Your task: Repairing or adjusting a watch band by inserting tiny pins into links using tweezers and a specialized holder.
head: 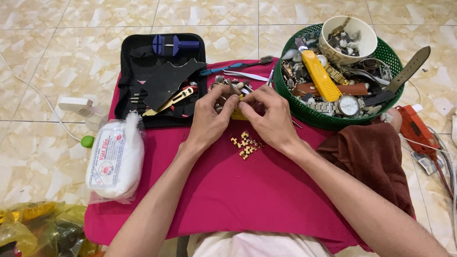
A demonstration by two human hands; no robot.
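While both of my hands meet over the magenta cloth (228,190), a small yellow piece (238,114) sits pinched between them, just above the middle of the cloth. My left hand (214,116) is closed on its left end with thumb and fingertips; my right hand (269,119) is curled over its right end in the same pinch. What exactly the piece is I cannot tell, as my fingers cover most of it. Just below my hands lie loose gold bracelet links (245,144) on the cloth. Beyond my knuckles is a scatter of small tools (233,85). To the left, an open black tool case (162,81) and a white bag of cotton (116,159); to the right, a green basket (304,112) full of watches and straps, touching a brown towel (371,162).
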